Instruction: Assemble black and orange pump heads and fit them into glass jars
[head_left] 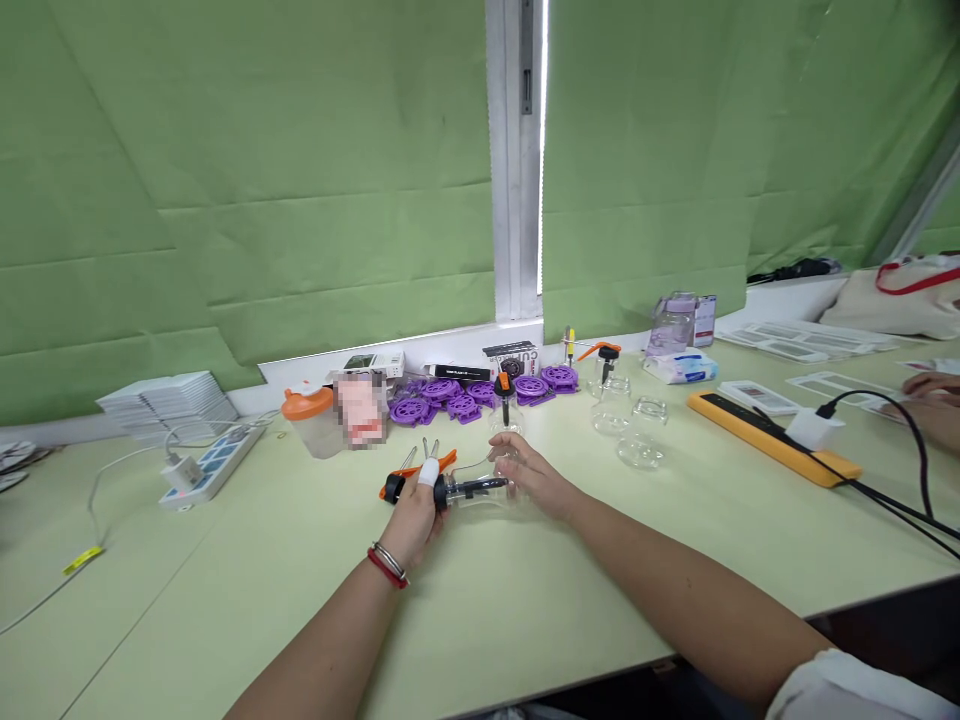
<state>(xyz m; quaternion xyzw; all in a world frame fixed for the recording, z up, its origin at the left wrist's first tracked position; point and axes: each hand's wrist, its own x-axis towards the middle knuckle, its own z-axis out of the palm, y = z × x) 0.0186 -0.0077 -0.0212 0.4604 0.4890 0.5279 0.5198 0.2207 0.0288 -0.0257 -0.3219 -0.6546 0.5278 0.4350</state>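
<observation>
Left hand [415, 512]: grips black-and-orange pump head [401, 484] at jar mouth
Right hand [534, 478]: steadies clear jar [480, 488] lying on table [225, 590]
Progress: one jar in hand — three empty jars [630, 420] and purple discs [480, 392] wait behind

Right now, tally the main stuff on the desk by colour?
Purple: flat purple plastic wheel discs, roughly 7, they overlap.
Orange: 3, orange-lidded plastic jar, long orange power strip, orange-handled tool under the left hand.
Clear: about 4, three glass cups, one clear bottle held by the right hand.
Total: roughly 14.
</observation>
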